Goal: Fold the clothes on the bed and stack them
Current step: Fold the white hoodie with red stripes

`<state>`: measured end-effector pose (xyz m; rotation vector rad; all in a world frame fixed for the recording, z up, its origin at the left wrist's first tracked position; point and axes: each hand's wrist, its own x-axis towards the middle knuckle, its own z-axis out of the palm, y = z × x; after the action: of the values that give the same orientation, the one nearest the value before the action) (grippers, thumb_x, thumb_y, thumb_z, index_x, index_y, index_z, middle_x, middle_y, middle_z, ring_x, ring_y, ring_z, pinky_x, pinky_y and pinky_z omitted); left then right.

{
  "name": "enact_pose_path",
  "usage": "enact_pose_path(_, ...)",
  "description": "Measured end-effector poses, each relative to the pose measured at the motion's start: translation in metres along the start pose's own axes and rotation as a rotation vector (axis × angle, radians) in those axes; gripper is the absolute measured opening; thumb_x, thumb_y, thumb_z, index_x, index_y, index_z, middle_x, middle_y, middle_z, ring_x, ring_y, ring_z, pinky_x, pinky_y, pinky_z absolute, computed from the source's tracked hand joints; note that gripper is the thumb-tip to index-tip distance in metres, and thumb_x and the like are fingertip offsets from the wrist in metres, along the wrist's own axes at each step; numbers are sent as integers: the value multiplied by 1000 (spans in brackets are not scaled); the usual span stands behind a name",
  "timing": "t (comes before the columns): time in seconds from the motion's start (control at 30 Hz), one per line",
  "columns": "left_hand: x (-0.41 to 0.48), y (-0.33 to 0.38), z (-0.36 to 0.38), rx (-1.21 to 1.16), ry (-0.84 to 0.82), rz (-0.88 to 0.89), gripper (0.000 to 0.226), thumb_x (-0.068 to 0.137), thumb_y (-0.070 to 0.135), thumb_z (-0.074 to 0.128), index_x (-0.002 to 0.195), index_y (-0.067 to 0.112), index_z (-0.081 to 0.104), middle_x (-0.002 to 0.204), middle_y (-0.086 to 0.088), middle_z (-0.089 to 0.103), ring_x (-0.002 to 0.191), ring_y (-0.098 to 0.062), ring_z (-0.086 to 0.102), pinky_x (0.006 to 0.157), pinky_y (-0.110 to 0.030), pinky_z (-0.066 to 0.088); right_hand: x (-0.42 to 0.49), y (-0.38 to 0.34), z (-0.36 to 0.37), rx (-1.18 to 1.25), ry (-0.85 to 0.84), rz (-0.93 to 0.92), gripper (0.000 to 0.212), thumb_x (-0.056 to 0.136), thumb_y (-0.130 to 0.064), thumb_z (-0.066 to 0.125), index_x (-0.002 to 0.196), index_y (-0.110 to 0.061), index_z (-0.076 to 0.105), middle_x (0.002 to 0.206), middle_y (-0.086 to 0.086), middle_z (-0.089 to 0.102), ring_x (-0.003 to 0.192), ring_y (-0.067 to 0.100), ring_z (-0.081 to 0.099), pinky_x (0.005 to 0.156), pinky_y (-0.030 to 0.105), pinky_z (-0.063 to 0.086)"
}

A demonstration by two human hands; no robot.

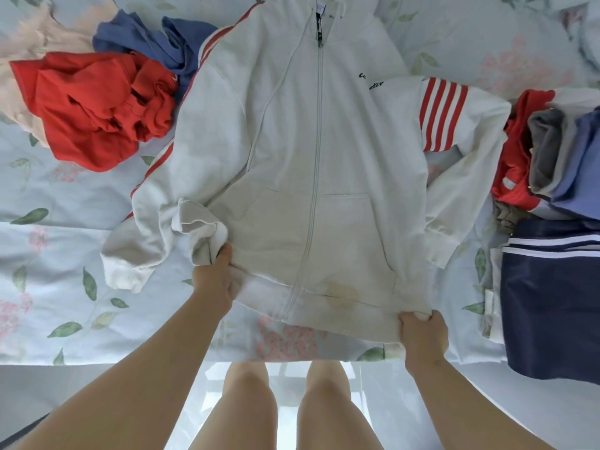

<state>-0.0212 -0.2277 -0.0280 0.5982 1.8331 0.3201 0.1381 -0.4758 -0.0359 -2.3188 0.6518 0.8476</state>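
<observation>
A white zip-up hoodie with red sleeve stripes lies front-up and spread across the bed, hood at the far side. My left hand grips the hem's left corner, where the fabric bunches. My right hand grips the hem's right corner at the bed's near edge. The left sleeve trails down to the left; the right sleeve bends down beside the body.
A crumpled red garment, a blue one and a pale pink one lie at the far left. At the right sits a stack of clothes with a navy white-striped piece nearest. My legs stand at the bed's edge.
</observation>
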Motion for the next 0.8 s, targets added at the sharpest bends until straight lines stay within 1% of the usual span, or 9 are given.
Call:
enact_pose_path(0.1, -16, -22, -13, -47, 93, -97, 19, 91, 30, 60, 99, 15, 52, 81, -2, 54, 72, -19, 54, 64, -33, 48, 1, 4, -14, 11, 69, 10, 19, 84, -1, 50, 103, 2, 49, 71, 11, 47, 64, 30, 45, 58, 35, 39)
enact_pose_path(0.2, -23, -47, -22, -114, 115, -250, 14, 92, 17, 58, 102, 13, 50, 97, -8, 56, 86, -24, 56, 71, -36, 49, 6, -1, -23, -74, 71, 23, 28, 88, 1, 45, 116, 0, 43, 94, 21, 52, 77, 34, 47, 65, 38, 38)
enact_pose_path(0.27, -19, -53, -24, -149, 77, -312, 20, 92, 10, 57, 111, 15, 53, 95, -5, 58, 88, -21, 57, 77, -33, 47, 8, -5, -20, -236, 29, 35, 37, 87, 1, 45, 124, -2, 37, 112, 23, 51, 91, 38, 49, 79, 45, 44)
enact_pose_path(0.33, -12, -56, -29, -175, 6, -352, 35, 91, 6, 56, 124, 18, 53, 88, 0, 57, 91, -18, 58, 84, -33, 45, 7, -9, -11, -434, 51, 5, 47, 85, -4, 49, 130, -5, 33, 129, 21, 44, 110, 39, 44, 96, 49, 38)
enact_pose_path(0.47, 7, -60, -46, -209, -95, -326, 57, 79, 32, 75, 130, 26, 49, 117, 2, 58, 108, -18, 55, 94, -39, 40, -11, -18, 24, -616, 11, -308, 65, 84, -17, 59, 142, -18, 28, 149, 9, 25, 127, 35, 34, 102, 45, 29)
enact_pose_path(0.53, 21, -57, -54, -232, -66, -246, 68, 76, 40, 76, 133, 27, 41, 117, -1, 58, 103, -20, 58, 98, -43, 41, -20, -21, 44, -651, -76, -426, 65, 84, -18, 59, 141, -21, 30, 150, 6, 23, 130, 33, 32, 104, 44, 28)
enact_pose_path(0.63, 37, -43, -59, -135, -62, -123, 48, 83, 44, 67, 122, 24, 47, 113, 2, 57, 99, -18, 58, 94, -40, 43, -34, -27, 71, -675, -167, -488, 62, 83, -17, 58, 140, -21, 33, 148, 5, 27, 130, 31, 33, 104, 41, 29)
enact_pose_path(0.7, 46, -31, -64, -122, -9, -77, 19, 90, 37, 60, 97, 21, 55, 101, 1, 57, 96, -20, 55, 87, -35, 46, -42, -29, 84, -723, -202, -540, 59, 84, -17, 57, 138, -19, 35, 147, 5, 28, 130, 31, 34, 103, 41, 30)
enact_pose_path(0.8, 58, -25, -85, -62, 105, 25, 16, 92, 29, 55, 84, 14, 52, 86, -3, 54, 83, -23, 51, 78, -36, 49, -52, -29, 99, -802, -234, -612, 54, 85, -18, 56, 136, -17, 38, 147, 7, 28, 129, 32, 34, 103, 41, 30)
